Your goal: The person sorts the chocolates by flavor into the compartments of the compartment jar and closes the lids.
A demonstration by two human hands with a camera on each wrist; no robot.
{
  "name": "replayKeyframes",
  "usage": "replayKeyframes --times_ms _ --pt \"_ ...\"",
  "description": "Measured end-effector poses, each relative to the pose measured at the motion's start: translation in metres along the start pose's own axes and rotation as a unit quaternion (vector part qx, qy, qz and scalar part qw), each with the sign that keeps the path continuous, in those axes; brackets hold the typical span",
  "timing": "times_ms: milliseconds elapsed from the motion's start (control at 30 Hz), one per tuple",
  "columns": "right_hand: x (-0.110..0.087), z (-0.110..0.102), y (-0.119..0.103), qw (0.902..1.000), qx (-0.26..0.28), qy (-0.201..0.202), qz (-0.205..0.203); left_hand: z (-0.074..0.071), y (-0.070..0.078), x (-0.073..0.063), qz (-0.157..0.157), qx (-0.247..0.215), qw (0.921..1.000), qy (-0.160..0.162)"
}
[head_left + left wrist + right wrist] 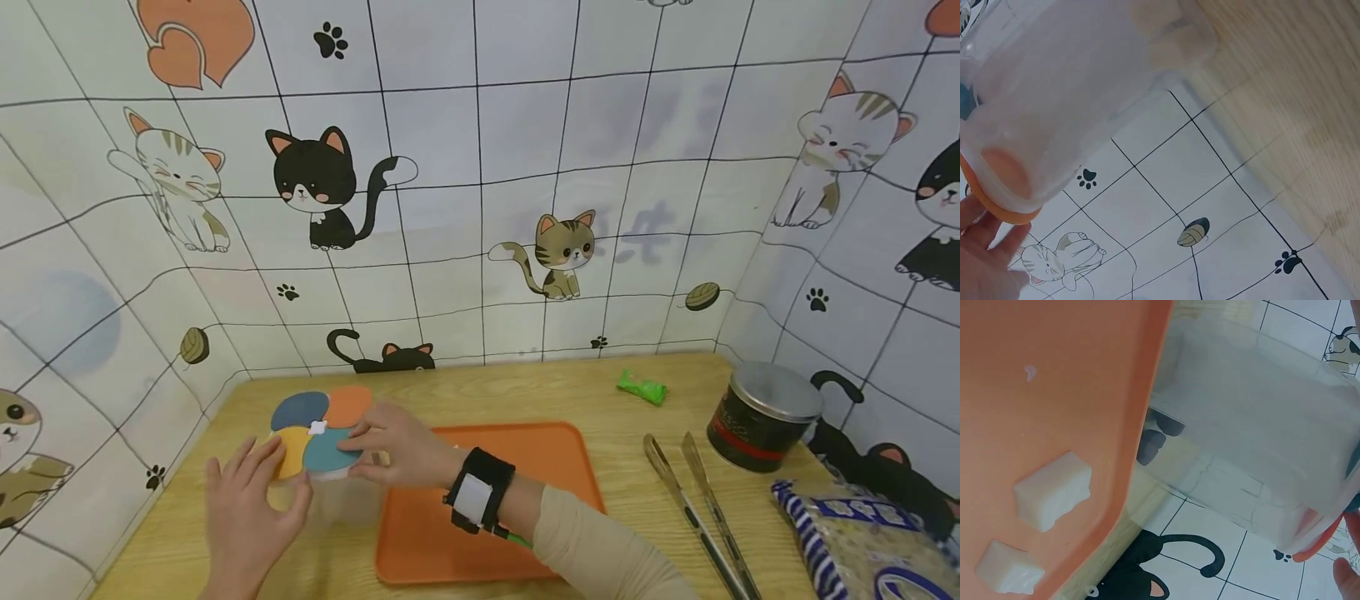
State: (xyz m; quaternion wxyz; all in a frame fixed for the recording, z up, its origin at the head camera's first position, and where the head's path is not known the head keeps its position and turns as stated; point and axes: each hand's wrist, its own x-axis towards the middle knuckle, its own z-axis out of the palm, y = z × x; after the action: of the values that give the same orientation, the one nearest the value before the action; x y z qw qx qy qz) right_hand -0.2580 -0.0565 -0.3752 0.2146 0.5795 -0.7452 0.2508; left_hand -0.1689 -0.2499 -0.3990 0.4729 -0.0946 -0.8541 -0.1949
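A tall clear container [1079, 87] stands at the left of the table, topped by four rounded lids: blue [300, 410], orange [348, 405], yellow [291, 450] and teal [322, 451]. My left hand [246, 512] holds its near left corner, fingers at the yellow lid's edge and thumb near the teal lid. From the right, my right hand [405, 450] grips the rim at the teal lid, index finger over it and thumb beneath its edge. Beige pieces [1172, 44] show low inside in the left wrist view, dark pieces [1150, 447] in the right wrist view.
Beside the container lies an orange tray [495, 542], with white blocks [1054, 490] on it. Metal tongs [697, 517], a green wrapper [642, 387], a dark tin [761, 417] and a blue-and-white bag [870, 542] are at the right. Cat-print walls rise behind.
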Motion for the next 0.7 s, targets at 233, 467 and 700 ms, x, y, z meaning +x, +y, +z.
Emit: replayKeyframes --times_ms 233,467,700 --pt "0.001 0.000 0.005 0.9941 0.073 -0.061 0.052 0.010 0.001 -0.001 0.035 -0.065 0.9966 -0.038" --pt "0.011 0.003 0.015 0.9778 0.133 -0.073 0.145 0.015 0.000 -0.002 0.052 -0.082 0.9952 0.014" --pt "0.032 0.011 0.014 0.9517 0.169 0.015 0.256 0.015 -0.001 -0.005 0.050 -0.038 0.9980 0.009"
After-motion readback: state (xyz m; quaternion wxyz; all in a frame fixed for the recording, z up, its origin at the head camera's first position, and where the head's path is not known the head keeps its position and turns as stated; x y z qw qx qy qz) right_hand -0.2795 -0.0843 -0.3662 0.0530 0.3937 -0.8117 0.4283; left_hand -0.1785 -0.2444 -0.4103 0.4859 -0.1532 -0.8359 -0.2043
